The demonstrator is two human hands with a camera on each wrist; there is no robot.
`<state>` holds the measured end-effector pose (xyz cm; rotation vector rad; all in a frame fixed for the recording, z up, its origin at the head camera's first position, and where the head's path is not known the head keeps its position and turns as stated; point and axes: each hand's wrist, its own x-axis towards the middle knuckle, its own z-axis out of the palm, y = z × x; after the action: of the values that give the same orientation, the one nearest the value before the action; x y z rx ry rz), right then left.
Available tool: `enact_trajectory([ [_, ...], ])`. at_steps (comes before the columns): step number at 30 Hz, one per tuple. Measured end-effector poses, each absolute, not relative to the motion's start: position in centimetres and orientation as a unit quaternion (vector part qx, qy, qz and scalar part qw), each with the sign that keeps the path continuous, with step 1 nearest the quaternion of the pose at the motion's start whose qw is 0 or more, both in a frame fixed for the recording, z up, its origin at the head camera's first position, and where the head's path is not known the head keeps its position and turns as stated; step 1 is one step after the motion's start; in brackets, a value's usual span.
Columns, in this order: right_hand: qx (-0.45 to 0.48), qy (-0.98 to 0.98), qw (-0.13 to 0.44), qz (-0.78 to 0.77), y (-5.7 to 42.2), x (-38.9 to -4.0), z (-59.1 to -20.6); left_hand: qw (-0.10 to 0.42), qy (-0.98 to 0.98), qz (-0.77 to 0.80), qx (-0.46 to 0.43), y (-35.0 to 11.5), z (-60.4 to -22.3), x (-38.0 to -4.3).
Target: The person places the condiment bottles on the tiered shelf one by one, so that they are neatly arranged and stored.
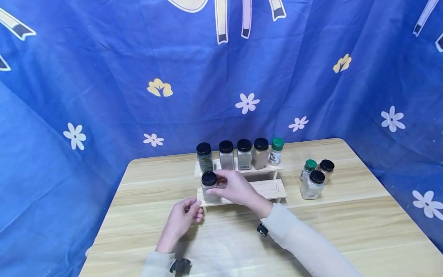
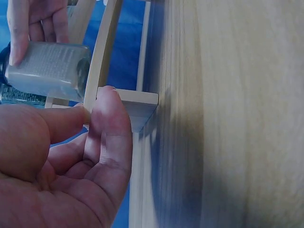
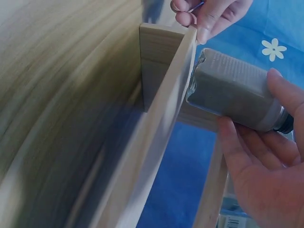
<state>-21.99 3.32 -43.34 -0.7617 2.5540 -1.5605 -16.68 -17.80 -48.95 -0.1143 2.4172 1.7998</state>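
Evidently the work in hand is to settle the jar (image 1: 209, 191) at the left end of the lower shelf (image 1: 268, 189). The right hand (image 1: 237, 187) wraps it from the side, thumb and fingers parted just to the jar's width, below its black lid (image 1: 209, 178). It looks close to upright; whether its base touches the wood everywhere, I cannot tell. The left hand (image 1: 185, 217) pinches the shelf's front left corner between thumb and finger, which should stop the light plank from skidding or tipping. To do this well, I would lower the base flat, check that it sits wholly inside the end edge, and loosen both sides of the grip evenly. Drawing the hand out low and rightward seems safest, since the back shelf's jars (image 1: 226, 156) stand near the knuckles.
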Motion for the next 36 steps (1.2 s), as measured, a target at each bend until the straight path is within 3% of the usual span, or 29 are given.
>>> enact_trajectory([
  [17, -0.239, 0.85, -0.007, -0.469, 4.3, -21.7, -43.9, 0.065, 0.802, 0.592, -0.042, -17.6, -49.1, -16.8],
  [23, -0.208, 0.834, 0.002, -0.51, 7.4, -21.2, -43.2, 0.062, 0.807, 0.586, -0.045, -17.7, -49.2, -16.8],
  [36, -0.147, 0.809, -0.057, -0.566, 16.6, -20.0, -41.3, 0.07, 0.81, 0.58, -0.045, -17.9, -49.3, -17.1],
])
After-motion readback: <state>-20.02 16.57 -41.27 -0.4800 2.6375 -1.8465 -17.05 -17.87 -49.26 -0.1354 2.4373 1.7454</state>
